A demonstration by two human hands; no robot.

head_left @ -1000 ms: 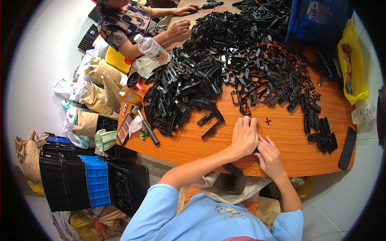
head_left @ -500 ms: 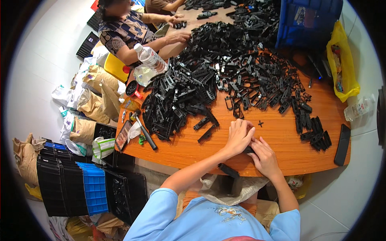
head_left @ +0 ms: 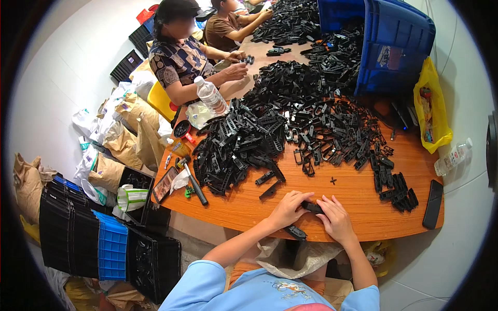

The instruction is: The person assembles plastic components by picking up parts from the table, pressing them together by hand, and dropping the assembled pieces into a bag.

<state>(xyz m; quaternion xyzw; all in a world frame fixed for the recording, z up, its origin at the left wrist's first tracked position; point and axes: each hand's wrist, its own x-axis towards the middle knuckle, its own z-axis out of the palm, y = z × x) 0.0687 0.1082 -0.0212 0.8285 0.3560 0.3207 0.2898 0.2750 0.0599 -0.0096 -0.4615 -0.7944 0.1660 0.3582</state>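
Between my two hands is a small black plastic part (head_left: 312, 207), above the near edge of the wooden table (head_left: 233, 212). My left hand (head_left: 288, 209) grips its left end with closed fingers. My right hand (head_left: 334, 217) closes on its right end, fingers bent over it. Another black part (head_left: 295, 232) lies at the table's edge, just below my left wrist. Farther off is a small black cross-shaped piece (head_left: 333, 181). Two loose black strips, one of them a narrow strip (head_left: 272, 190), lie left of it, beside a large pile of black plastic parts (head_left: 241, 145).
At left are a hammer (head_left: 195, 186), a phone (head_left: 166, 184) and a water bottle (head_left: 211, 96). Finished-looking black parts (head_left: 399, 194) line up at right, near a black phone-like slab (head_left: 433, 205). A blue crate (head_left: 394, 46) stands behind. Two co-workers sit at far left. An open sack (head_left: 301, 264) hangs below the edge.
My hands have moved a little apart, so the black part between them now shows. The whole view has shifted, bringing more of the co-workers into sight.
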